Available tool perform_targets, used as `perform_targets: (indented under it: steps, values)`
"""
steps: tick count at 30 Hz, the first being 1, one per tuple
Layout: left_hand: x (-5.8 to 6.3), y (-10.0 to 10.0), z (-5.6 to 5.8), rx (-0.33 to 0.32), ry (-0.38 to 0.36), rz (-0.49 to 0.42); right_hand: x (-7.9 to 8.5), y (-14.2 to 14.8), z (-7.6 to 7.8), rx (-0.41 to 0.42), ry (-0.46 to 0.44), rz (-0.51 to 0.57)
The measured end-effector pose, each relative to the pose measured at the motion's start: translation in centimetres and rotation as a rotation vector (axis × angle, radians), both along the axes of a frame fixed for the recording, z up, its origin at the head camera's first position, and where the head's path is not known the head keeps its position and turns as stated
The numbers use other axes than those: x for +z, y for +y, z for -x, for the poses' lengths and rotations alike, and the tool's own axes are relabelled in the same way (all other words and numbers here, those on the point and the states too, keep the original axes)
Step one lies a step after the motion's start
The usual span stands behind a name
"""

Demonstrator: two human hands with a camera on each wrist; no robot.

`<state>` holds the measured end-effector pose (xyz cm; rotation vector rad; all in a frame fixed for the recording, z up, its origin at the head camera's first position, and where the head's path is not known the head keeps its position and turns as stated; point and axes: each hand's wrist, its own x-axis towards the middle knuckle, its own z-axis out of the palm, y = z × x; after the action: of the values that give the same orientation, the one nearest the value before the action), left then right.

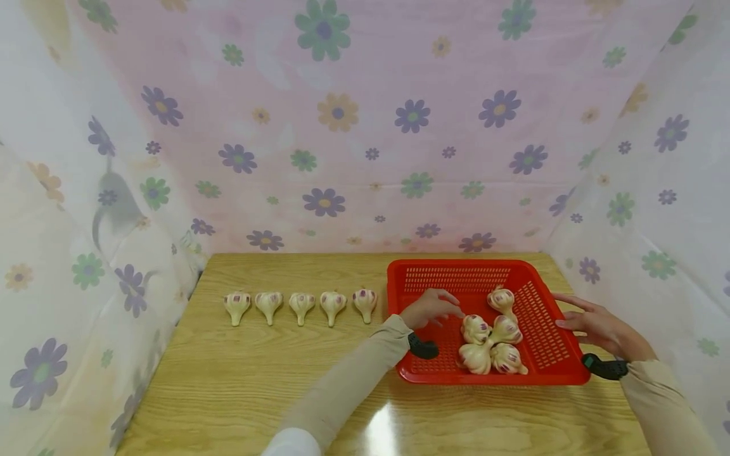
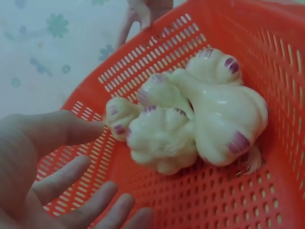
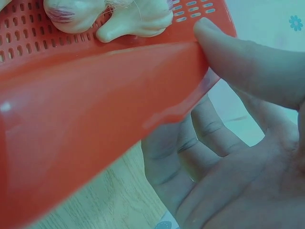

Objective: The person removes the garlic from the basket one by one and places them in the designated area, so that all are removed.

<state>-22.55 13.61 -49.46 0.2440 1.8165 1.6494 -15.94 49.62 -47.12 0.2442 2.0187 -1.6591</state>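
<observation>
Inside the red plastic basket (image 1: 433, 379) lie several garlic bulbs (image 1: 474, 358), cream with purple streaks, bunched toward its right half. My left hand (image 1: 431, 308) reaches over the basket's left part with nothing in its grasp. In the left wrist view its fingers are spread and loosely bent, the index fingertip close to a garlic bulb (image 2: 123, 117); whether they touch cannot be told. At the basket's right side, my right hand (image 1: 599, 326) grips the rim. The right wrist view shows its thumb (image 3: 248, 62) on top of the rim and the other fingers underneath.
Left of the basket, several more garlic bulbs (image 1: 300, 305) stand in a straight row on the wooden table (image 1: 239, 392), stems toward me. Flower-patterned cloth (image 1: 365, 126) hangs behind the table and along both sides.
</observation>
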Motion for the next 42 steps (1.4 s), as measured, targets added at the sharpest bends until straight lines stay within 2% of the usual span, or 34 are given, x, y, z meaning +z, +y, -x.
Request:
perform_targets:
  steps: [9,13,18,23,33,42]
  values:
    - [-1.8,3.2,-1.2,0.212,-0.122,0.026,0.3,-0.3,-0.3,-0.003,0.004,0.006]
    - [-2.5,4.1,-1.9,0.275,-0.136,0.044,0.5,-0.3,-0.3,0.015,0.007,0.0]
    - [-2.7,4.8,-2.5,0.331,-0.13,0.039,0.6,-0.4,-0.2,0.0,0.014,-0.035]
    - [-2.6,5.1,-2.9,0.333,-0.1,0.042,0.5,-0.3,-0.2,-0.014,0.011,-0.045]
    - [-2.6,5.5,-2.9,0.256,-0.047,0.121,0.3,-0.4,-0.2,-0.033,0.004,-0.06]
    - [-2.6,5.5,-2.8,0.251,-0.02,0.144,0.5,-0.6,-0.3,-0.032,0.015,-0.067]
